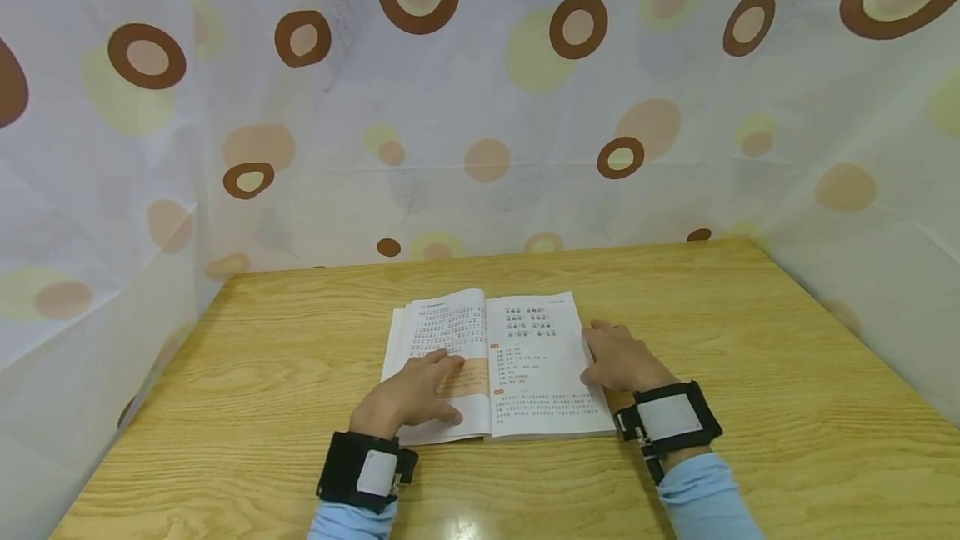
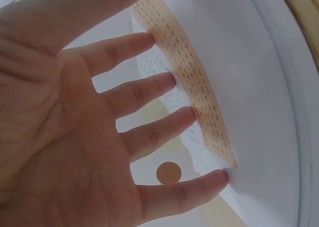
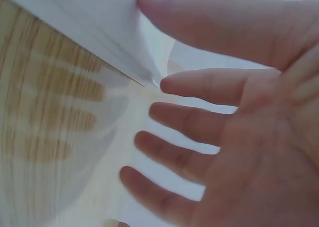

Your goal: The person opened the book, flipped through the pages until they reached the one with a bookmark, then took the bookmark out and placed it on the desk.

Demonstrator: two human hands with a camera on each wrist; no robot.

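Note:
An open book (image 1: 528,365) lies on the wooden table, its printed pages facing up. Over the lower part of the left page spreads my left hand (image 1: 412,394), fingers apart and fairly straight. In the left wrist view those fingertips (image 2: 187,116) stand right at the page, beside an orange text block (image 2: 194,82). My right hand (image 1: 622,359) is at the right page's outer edge. The right wrist view shows its thumb (image 3: 199,20) at the page, while the other fingers (image 3: 184,122) extend straight by the book's edge over the table.
The wooden table (image 1: 285,340) extends around the book on all sides. Behind it and along both sides hangs a white sheet (image 1: 465,107) with brown, peach and yellow circles. Black straps with white patches wrap both wrists, above light blue sleeves (image 1: 708,498).

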